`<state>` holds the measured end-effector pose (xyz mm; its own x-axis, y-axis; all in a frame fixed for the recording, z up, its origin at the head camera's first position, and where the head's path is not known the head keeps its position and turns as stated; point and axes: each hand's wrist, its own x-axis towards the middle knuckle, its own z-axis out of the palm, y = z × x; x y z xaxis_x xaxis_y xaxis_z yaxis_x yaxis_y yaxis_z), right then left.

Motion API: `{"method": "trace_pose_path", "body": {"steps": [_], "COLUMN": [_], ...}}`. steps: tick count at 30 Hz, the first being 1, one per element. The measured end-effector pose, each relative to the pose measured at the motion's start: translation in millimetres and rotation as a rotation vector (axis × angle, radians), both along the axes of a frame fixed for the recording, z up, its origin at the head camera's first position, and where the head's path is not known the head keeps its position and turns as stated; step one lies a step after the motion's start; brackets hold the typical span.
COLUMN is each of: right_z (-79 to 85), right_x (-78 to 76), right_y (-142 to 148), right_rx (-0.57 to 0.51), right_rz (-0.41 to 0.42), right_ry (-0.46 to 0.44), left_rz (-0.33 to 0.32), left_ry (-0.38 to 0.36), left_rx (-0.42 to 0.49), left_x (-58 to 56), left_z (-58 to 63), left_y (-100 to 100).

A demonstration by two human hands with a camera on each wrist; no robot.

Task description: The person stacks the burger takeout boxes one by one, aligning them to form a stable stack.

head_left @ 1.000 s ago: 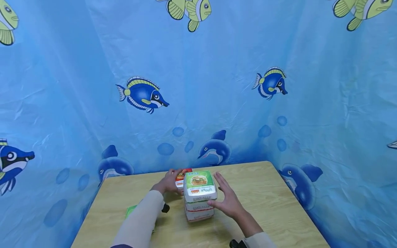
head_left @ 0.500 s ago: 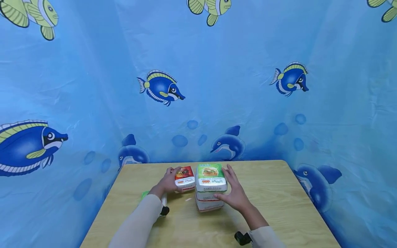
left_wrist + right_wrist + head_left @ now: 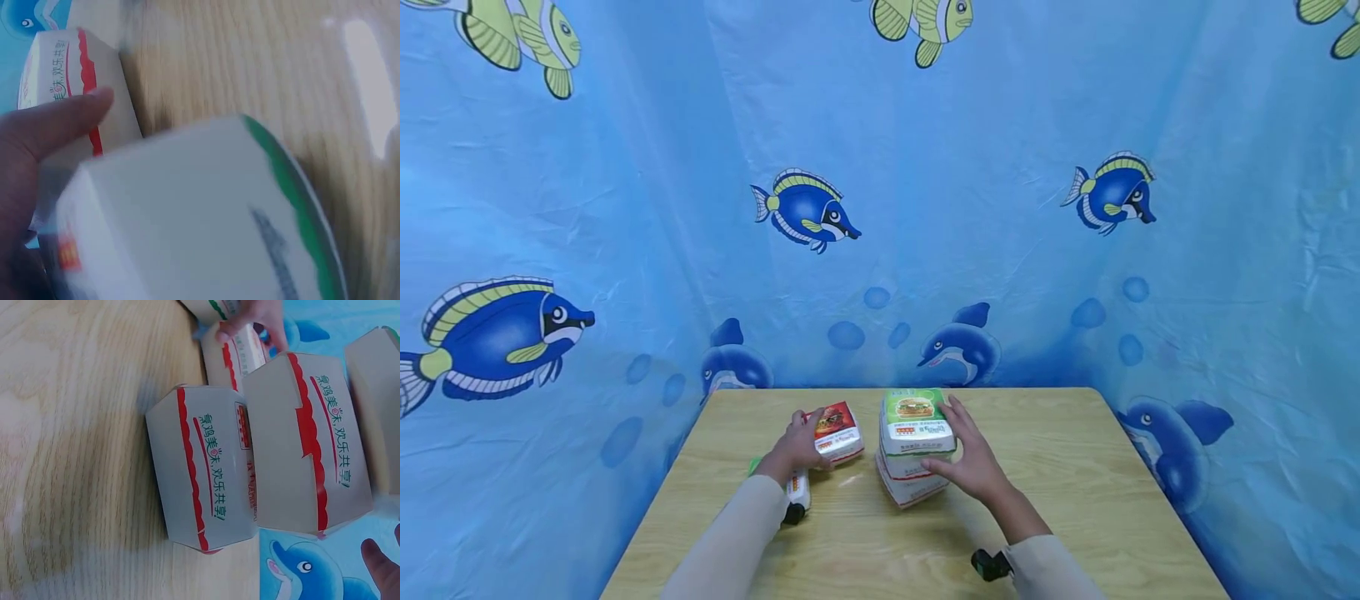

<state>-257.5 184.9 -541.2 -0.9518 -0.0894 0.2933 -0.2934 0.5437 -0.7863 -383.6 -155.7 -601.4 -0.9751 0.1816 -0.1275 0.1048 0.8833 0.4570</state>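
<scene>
My left hand (image 3: 801, 442) grips a red-topped burger box (image 3: 841, 446) that sits on the table left of a stack. In the left wrist view its thumb lies against the box's white side, by a red scalloped edge. A green-topped burger box (image 3: 200, 219) stands close beneath my left wrist, mostly hidden in the head view. The stack has a green-topped burger box (image 3: 916, 421) above two red-trimmed burger boxes (image 3: 209, 469), the lower ones turned a little askew. My right hand (image 3: 973, 458) is spread along the stack's right side, thumb near the front and fingers by the top box.
Everything stands on a light wooden table (image 3: 1075, 500) whose back edge meets a blue curtain (image 3: 925, 250) printed with fish and dolphins. The table surface extends to the right and front of the stack.
The red-topped burger box has moved left, away from the stack, with my left hand on it. My right hand has come closer to the stack. The head view has shifted.
</scene>
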Motion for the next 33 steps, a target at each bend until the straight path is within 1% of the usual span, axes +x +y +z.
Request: {"method": "trace_pose_path", "body": {"steps": [2, 4, 5, 6, 8, 9, 11, 13, 16, 18, 20, 21, 23, 25, 27, 28, 30, 33], "right_z": [-1.4, -3.0, -4.1, -4.8, -5.5, -5.7, -5.3, -4.3, -3.7, -4.2, -5.3, -5.8, -6.8, -7.9, -9.1, -9.9, -11.3, -13.0], "right_x": [-0.1, -0.2, -0.6, -0.7, -0.9, -0.9, -1.0, -1.1, -2.3, -3.4, -4.2, -4.4, -4.7, -5.6, -6.7, -7.5, -8.8, -10.4], "right_y": [1.2, 4.2, 6.1, 8.0, 10.8, 11.7, 12.4, 12.2, 10.9, 10.4, 9.6, 9.6, 9.9, 10.6, 11.5, 11.7, 12.0, 10.8], "right_rx": [-0.020, -0.042, -0.046, -0.048, -0.053, -0.052, -0.050, -0.052, -0.045, -0.036, -0.030, -0.029, -0.028, -0.026, -0.025, -0.027, -0.041, -0.069], "right_rz": [-0.001, 0.001, 0.000, 0.001, 0.004, 0.002, -0.001, -0.002, -0.002, 0.001, 0.001, 0.004, 0.002, 0.001, 0.004, 0.002, 0.006, 0.008], "right_ry": [0.003, 0.009, 0.015, 0.017, 0.019, 0.015, 0.009, 0.003, -0.009, -0.014, -0.014, -0.008, -0.004, -0.001, -0.007, -0.014, -0.020, -0.038], "left_rz": [0.008, -0.012, -0.031, -0.058, -0.119, -0.150, -0.195, -0.223, -0.233, -0.229, -0.223, -0.215, -0.190, -0.151, -0.122, -0.116, -0.116, -0.140], "left_ry": [-0.013, 0.005, 0.029, 0.067, 0.179, 0.244, 0.337, 0.370, 0.368, 0.367, 0.365, 0.351, 0.288, 0.217, 0.171, 0.158, 0.158, 0.177], "left_rx": [-0.005, -0.025, -0.046, -0.079, -0.143, -0.168, -0.186, -0.154, -0.093, -0.051, -0.001, 0.028, 0.119, 0.213, 0.297, 0.333, 0.383, 0.418], "left_x": [3.0, 7.3, 10.5, 14.9, 28.2, 36.2, 55.1, 75.4, 101.4, 114.0, 122.0, 124.5, 127.4, 126.8, 124.0, 122.3, 117.8, 111.1], "left_z": [1.0, 2.5, 4.3, 6.6, 13.3, 15.6, 16.1, 9.8, -9.3, -21.6, -31.0, -35.1, -40.6, -44.0, -47.1, -47.8, -49.8, -50.6], "left_y": [-1.9, -1.5, 0.6, 3.9, 15.0, 22.1, 38.1, 53.5, 70.3, 78.9, 86.0, 89.7, 97.9, 106.2, 113.4, 116.3, 120.4, 122.5]}}
